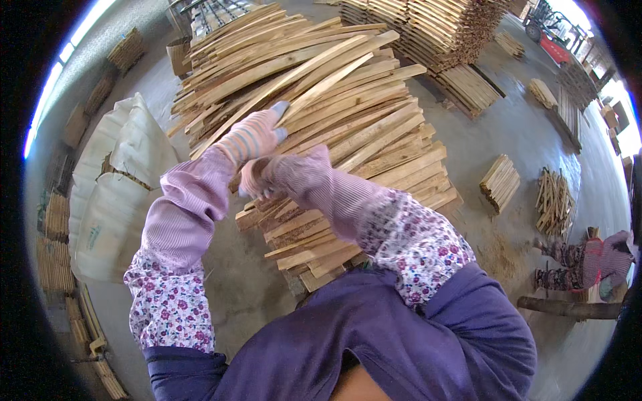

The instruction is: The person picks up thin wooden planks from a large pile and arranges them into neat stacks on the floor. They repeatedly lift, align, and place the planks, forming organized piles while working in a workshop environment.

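Note:
A wide stack of rough wooden strips (381,137) lies in front of me, the strips fanned unevenly. My left hand (257,134), in a pink striped glove with grey fingertips, reaches over the stack's left side. Its thumb and finger close around the near end of a pale wooden strip (328,88) that slants up to the right on top of the others. Just below, my right hand (257,179) crosses toward the left, low over the stack's left edge. Motion smears its gloved fingers, and whether they hold a strip cannot be made out.
A large pale sack (114,180) stands at left, with bundled wood along the wall. Tall wood piles (428,30) rise beyond the stack. At right lie small bundles (500,184), and another person (595,260) bends near a log (568,307). A red forklift (554,48) is far right.

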